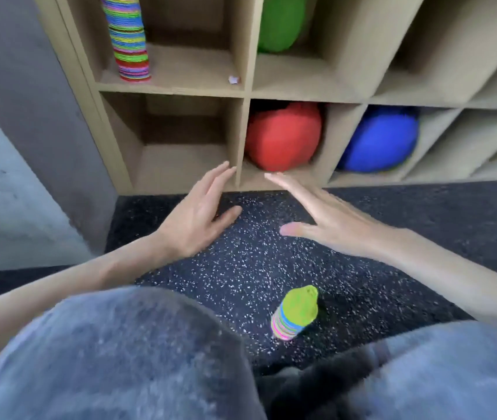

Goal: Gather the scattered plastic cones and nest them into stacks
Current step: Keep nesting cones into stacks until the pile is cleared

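Observation:
A short stack of nested cones [295,313], lime green on top with striped rims below, stands on the speckled black floor between my knees. A tall multicoloured stack of cones [127,37] stands in the upper left cubby of the wooden shelf. My left hand [198,213] and my right hand [323,216] both hover over the floor in front of the shelf, fingers straight and spread, palms facing each other, holding nothing. Their fingertips reach toward the lower cubbies.
The wooden cubby shelf [245,95] holds a red cushion [283,136], a blue cushion [380,140] and a green one [280,22]. A small scrap [234,80] lies on the upper shelf board. A grey wall [29,116] stands at left. My knees in grey trousers fill the foreground.

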